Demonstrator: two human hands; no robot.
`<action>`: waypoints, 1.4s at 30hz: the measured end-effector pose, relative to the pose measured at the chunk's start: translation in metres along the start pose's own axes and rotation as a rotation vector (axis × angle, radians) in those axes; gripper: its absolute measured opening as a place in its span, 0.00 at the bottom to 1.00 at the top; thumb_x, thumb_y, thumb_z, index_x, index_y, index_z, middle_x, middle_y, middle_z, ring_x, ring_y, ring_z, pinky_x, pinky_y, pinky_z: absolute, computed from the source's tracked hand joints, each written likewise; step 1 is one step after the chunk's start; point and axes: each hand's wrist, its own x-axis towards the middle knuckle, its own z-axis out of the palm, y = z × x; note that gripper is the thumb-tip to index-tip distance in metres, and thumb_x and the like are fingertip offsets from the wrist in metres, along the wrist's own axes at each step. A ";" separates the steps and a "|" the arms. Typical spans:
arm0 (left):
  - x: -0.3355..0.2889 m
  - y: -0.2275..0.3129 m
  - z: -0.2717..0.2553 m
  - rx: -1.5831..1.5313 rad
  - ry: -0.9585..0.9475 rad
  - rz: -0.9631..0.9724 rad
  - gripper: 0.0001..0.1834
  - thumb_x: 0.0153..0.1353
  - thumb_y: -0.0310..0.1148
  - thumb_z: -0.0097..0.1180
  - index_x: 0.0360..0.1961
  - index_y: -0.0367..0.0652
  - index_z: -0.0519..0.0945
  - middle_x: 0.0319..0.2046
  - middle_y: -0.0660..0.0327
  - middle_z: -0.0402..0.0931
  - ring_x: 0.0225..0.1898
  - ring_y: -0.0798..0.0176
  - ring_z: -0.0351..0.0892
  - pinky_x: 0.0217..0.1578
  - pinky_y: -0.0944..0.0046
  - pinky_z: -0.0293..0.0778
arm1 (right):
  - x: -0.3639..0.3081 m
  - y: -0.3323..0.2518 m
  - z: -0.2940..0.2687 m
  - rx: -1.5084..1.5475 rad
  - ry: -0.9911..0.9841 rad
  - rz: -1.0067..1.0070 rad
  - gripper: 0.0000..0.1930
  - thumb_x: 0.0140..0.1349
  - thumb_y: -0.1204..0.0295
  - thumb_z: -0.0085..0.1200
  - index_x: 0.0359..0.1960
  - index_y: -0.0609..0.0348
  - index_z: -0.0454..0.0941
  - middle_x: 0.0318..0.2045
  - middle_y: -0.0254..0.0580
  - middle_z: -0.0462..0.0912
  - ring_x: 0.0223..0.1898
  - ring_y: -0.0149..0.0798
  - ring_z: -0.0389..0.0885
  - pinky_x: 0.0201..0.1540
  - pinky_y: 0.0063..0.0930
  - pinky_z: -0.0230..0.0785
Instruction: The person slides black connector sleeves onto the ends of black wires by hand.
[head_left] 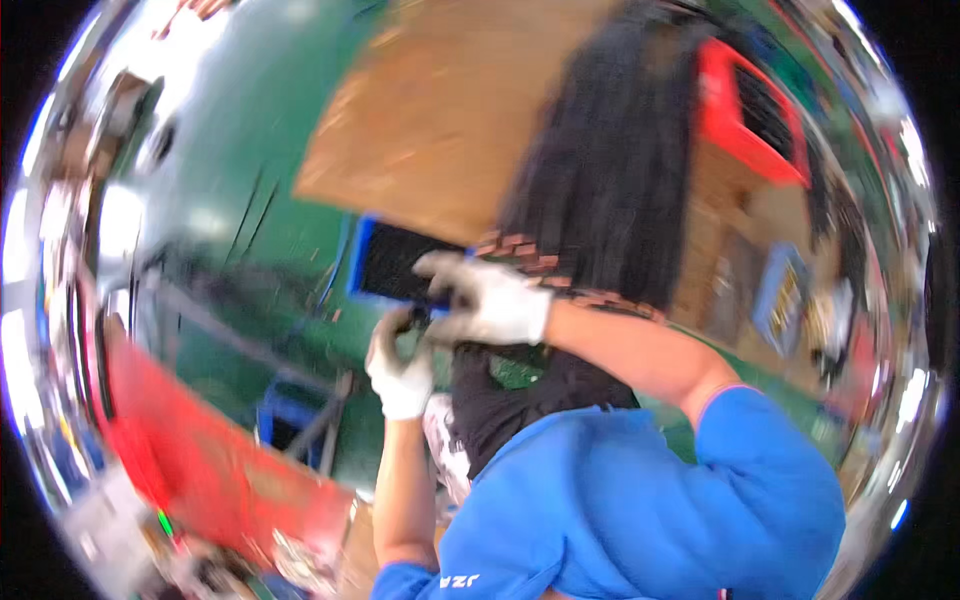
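Both my hands wear white gloves with greyed fingers and meet near the middle of the view, blurred by motion. My left hand (pixel 400 368) has its thumb and fingers curled toward each other around a small dark piece (pixel 419 318), too smeared to name. Just above and to the right, my right hand (pixel 490 300) reaches over the near right corner of a blue bin (pixel 356 262). Its fingers are bent but apart, and I see nothing held in them. Black material (pixel 395 258) fills the bin; single pieces cannot be made out.
A brown tabletop (pixel 430 110) lies ahead, with a thick bundle of long black strands (pixel 615 150) with copper-coloured ends (pixel 600 298). A red bin (pixel 720 105) with dark contents and a blue box (pixel 780 300) stand at right. A red panel (pixel 240 470) is at lower left, beside green floor (pixel 235 130).
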 end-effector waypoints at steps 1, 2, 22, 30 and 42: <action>0.021 -0.002 -0.013 0.034 -0.082 0.105 0.19 0.57 0.21 0.67 0.52 0.36 0.84 0.49 0.47 0.84 0.51 0.46 0.85 0.57 0.53 0.78 | 0.000 -0.003 -0.009 -0.008 0.139 0.009 0.39 0.64 0.48 0.65 0.71 0.54 0.69 0.59 0.55 0.82 0.58 0.51 0.84 0.59 0.43 0.76; 0.045 0.001 -0.023 0.059 -0.161 0.258 0.19 0.56 0.21 0.67 0.51 0.35 0.84 0.48 0.47 0.84 0.51 0.47 0.85 0.57 0.53 0.78 | 0.009 -0.004 0.007 -0.039 0.240 -0.018 0.37 0.66 0.45 0.61 0.70 0.51 0.70 0.59 0.56 0.81 0.58 0.54 0.83 0.59 0.45 0.76; 0.114 0.035 0.369 0.791 -0.482 0.571 0.29 0.56 0.47 0.71 0.57 0.46 0.81 0.58 0.48 0.78 0.62 0.42 0.75 0.64 0.43 0.68 | -0.201 0.366 -0.100 1.336 1.095 0.089 0.27 0.64 0.73 0.64 0.64 0.66 0.72 0.47 0.40 0.81 0.45 0.33 0.81 0.47 0.31 0.77; 0.154 -0.009 0.435 1.044 -0.196 0.633 0.55 0.53 0.64 0.68 0.71 0.33 0.68 0.70 0.35 0.64 0.75 0.30 0.55 0.78 0.33 0.42 | -0.179 0.412 -0.221 0.758 1.368 0.456 0.13 0.61 0.76 0.53 0.49 0.60 0.78 0.36 0.39 0.81 0.37 0.32 0.79 0.41 0.28 0.73; 0.147 -0.005 0.439 1.087 -0.153 0.673 0.51 0.52 0.57 0.71 0.69 0.35 0.68 0.69 0.35 0.64 0.74 0.28 0.55 0.76 0.31 0.47 | -0.143 0.493 -0.484 -0.741 1.216 0.174 0.18 0.62 0.58 0.64 0.51 0.49 0.83 0.48 0.42 0.86 0.55 0.51 0.80 0.62 0.48 0.68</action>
